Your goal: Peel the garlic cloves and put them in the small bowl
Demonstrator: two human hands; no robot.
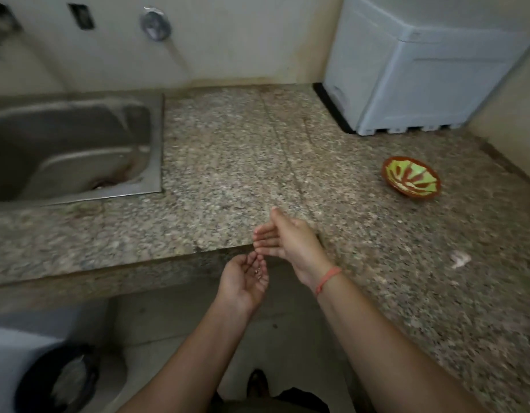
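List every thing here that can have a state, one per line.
Left hand: cupped palm-up, small bits inside.
Right hand: open, fingers straight, at counter edge.
Small bowl: upright on counter, no cloves visible.
Sink: no dishes in it.

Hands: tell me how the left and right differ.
The left hand is cupped palm up below the counter edge, small bits lying in it; the right hand has straight fingers at that edge, holding nothing. Only the right wrist wears an orange cord. Both are apart from the small bowl.
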